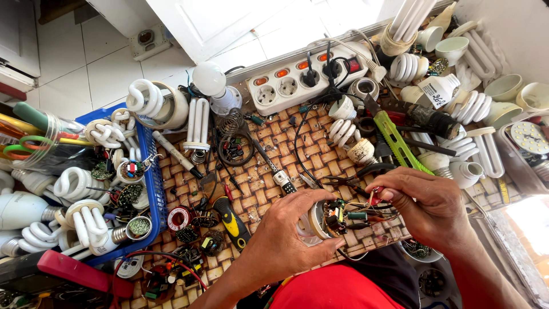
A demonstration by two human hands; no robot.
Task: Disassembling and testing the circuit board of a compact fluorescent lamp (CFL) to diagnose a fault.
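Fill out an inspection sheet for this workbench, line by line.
Surface: woven mat, crowded.
Job's things: opened lamp base with exposed circuit board.
Clutter: spiral lamps in blue basket, loose boards, yellow-handled screwdriver, green-handled tool.
Grips: left hand cups the base; right hand pinches its wires.
Cables: black lead from white power strip; red wire.
Surroundings: white tiled floor.
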